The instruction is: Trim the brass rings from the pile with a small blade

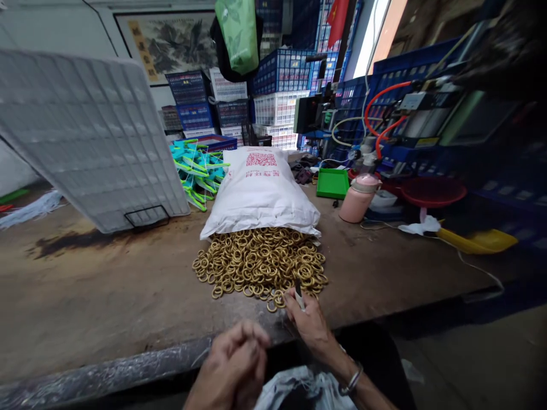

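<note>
My right hand (311, 323) is closed around a small knife-like tool (299, 295) with a dark tip and a pale body. Its fingertips are at the front edge of a pile of brass-coloured rings (260, 259), beside a few loose ones; whether they also pinch a ring is unclear. Nearer to me, at the table edge, my left hand (237, 361) is curled shut and smeared by motion; anything inside it is hidden. The rings spread from the mouth of a white printed sack (260, 191) lying on the table. Below my hands, a whitish plastic bag (299, 387) lies open at my lap.
A tall pale ribbed panel (85, 142) leans on the left in a black wire stand (147, 217). Teal and lime plastic pieces (199, 171) lie behind it. On the right are a green tray (332, 183), a pink bottle (359, 199) and a yellow scoop (478, 241).
</note>
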`<state>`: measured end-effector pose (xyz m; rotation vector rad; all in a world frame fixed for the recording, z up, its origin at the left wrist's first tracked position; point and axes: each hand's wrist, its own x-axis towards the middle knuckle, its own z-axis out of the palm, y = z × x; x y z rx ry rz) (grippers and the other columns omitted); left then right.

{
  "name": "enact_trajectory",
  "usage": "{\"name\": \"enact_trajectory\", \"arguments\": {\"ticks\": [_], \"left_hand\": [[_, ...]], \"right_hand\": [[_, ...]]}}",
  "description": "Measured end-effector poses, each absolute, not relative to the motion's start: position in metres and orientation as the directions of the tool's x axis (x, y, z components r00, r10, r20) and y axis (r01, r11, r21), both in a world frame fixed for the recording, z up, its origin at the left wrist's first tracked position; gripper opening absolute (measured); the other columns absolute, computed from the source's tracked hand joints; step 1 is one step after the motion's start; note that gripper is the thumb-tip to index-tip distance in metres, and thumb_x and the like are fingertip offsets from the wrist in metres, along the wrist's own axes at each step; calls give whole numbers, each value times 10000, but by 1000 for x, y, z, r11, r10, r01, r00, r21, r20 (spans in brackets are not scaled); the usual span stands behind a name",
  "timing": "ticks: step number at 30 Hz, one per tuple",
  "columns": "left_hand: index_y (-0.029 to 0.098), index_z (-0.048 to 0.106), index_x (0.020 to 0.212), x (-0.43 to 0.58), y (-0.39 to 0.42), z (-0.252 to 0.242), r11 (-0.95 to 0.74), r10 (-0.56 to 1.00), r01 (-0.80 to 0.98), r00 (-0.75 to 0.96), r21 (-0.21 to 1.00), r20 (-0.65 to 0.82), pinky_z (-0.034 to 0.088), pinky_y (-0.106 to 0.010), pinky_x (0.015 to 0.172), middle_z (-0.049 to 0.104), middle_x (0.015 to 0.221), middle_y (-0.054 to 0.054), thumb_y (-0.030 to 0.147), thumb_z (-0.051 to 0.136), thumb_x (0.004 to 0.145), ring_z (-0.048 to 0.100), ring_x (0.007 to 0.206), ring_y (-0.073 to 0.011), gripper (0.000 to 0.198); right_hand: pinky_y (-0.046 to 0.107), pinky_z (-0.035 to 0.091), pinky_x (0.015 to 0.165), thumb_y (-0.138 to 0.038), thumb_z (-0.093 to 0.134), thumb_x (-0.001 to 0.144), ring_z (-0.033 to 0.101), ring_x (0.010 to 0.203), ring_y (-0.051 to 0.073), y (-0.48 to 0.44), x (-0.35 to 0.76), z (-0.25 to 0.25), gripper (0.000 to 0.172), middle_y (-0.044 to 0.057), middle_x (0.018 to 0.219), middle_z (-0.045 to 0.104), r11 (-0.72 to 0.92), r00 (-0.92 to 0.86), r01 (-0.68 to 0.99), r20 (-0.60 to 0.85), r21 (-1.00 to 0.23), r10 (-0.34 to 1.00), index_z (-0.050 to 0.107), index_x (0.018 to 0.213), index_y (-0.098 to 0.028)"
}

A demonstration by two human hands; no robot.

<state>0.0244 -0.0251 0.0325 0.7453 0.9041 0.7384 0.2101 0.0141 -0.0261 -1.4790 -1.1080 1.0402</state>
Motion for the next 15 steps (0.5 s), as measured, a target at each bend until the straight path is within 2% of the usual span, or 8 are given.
{"name": "enact_trajectory", "arguments": {"ticks": [1,2,4,6,9,12,15], "left_hand": [[185,533,884,32,-15,24,532,822,-266,391,804,-415,203,-140,328,463,562,53,379,585,724,299,355,-17,257],[197,507,917,39,-5,13,513,844,-293,347,807,-410,158,-132,331,439,554,67,394,591,713,264,352,-10,295],[200,463,962,48,8,-6,455,885,-309,259,835,-386,126,-134,327,441,561,74,441,572,706,217,340,-6,368],[196,456,1000,52,13,-20,359,932,-279,165,890,-324,175,-138,334,463,587,66,435,564,710,238,348,-11,391],[186,515,1005,51,11,-28,84,994,-79,76,993,-78,365,-172,468,547,702,12,331,561,735,427,471,-55,310],[203,548,1039,47,7,-28,-262,950,154,213,953,227,432,-227,651,613,870,-41,196,488,782,545,663,-113,265],[223,549,1053,43,7,-30,-520,823,216,388,827,416,435,-257,760,641,944,-54,114,438,791,579,832,-151,304]], "right_hand": [[203,279,418,-481,449,728,314,410,71,13,208,-26,304,-84,441,344,-115,191,114,-92,-987,977,420,611,-201],[202,267,410,-488,453,725,304,404,66,12,206,-26,312,-86,440,337,-125,168,90,-108,-988,980,410,607,-202],[198,240,390,-496,459,721,275,387,56,11,200,-25,321,-93,438,320,-150,124,33,-145,-988,982,392,606,-204],[192,210,369,-492,461,723,236,367,43,9,195,-24,319,-103,439,297,-198,82,-43,-201,-979,976,367,613,-208],[177,168,344,-463,475,722,198,346,29,8,189,-19,305,-117,436,270,-314,-1,-157,-318,-936,948,324,623,-217],[166,120,321,-436,483,711,155,332,24,7,187,-15,288,-127,421,258,-421,-109,-205,-407,-884,907,310,627,-222],[161,98,310,-418,492,694,131,323,22,5,187,-17,264,-133,411,271,-503,-160,-198,-479,-841,863,314,652,-228]]}}
